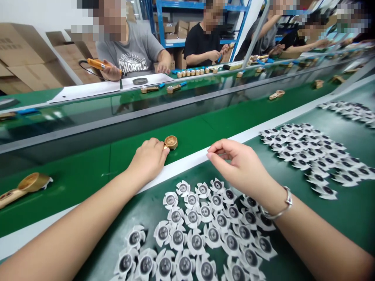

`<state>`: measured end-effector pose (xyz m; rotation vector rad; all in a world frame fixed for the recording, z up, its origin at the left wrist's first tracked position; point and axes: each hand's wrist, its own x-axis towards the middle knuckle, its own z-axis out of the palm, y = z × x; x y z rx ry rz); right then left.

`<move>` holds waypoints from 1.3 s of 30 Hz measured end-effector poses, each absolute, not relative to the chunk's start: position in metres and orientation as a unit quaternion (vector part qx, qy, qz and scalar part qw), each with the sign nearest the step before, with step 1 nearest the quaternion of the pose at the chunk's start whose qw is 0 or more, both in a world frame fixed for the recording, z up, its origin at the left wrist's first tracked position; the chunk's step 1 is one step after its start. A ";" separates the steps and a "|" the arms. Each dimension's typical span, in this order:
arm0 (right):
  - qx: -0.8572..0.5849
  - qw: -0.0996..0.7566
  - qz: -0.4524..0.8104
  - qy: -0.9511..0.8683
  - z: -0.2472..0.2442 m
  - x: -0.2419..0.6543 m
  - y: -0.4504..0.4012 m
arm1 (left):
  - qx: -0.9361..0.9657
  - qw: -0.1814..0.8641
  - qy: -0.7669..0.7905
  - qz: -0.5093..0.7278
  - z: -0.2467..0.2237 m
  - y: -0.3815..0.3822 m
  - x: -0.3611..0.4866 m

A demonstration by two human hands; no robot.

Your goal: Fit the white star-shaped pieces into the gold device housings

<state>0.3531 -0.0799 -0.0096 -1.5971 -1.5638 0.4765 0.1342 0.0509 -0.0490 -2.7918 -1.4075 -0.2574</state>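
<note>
My left hand is closed on the handle of a gold-brown fan housing lying on the green belt, its round open end facing up. To the right, my right hand hovers over the white edge strip, thumb and fingertips drawn near each other; whether something small is between them is hidden. Many white fan wheels with dark hubs lie on the green table below my hands.
Another fan wheel group spreads at the right. One housing with a white wheel lies on the belt at left; another housing lies further up. People work across the line, one holding an orange tool.
</note>
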 end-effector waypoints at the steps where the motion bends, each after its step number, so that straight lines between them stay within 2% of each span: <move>1: -0.634 0.411 0.176 -0.632 -0.011 0.354 -0.080 | -0.885 -0.003 -0.456 -0.090 -0.050 0.052 0.134; 9: -0.623 0.371 0.140 -0.674 -0.016 0.351 -0.078 | -0.885 0.045 -0.435 -0.160 -0.049 0.045 0.134; 12: -0.650 0.292 0.149 -0.686 -0.012 0.354 -0.081 | -0.889 0.051 -0.420 -0.177 -0.047 0.040 0.136; 17: -0.655 0.130 0.308 -0.677 0.001 0.379 -0.085 | -0.898 0.040 -0.401 -0.176 -0.046 0.039 0.137; 24: -0.619 0.026 0.387 -0.683 -0.007 0.413 -0.080 | -0.899 0.034 -0.402 -0.171 -0.047 0.039 0.138; 39: -0.626 0.032 0.419 -0.656 -0.003 0.413 -0.079 | -0.902 0.028 -0.392 -0.178 -0.046 0.037 0.138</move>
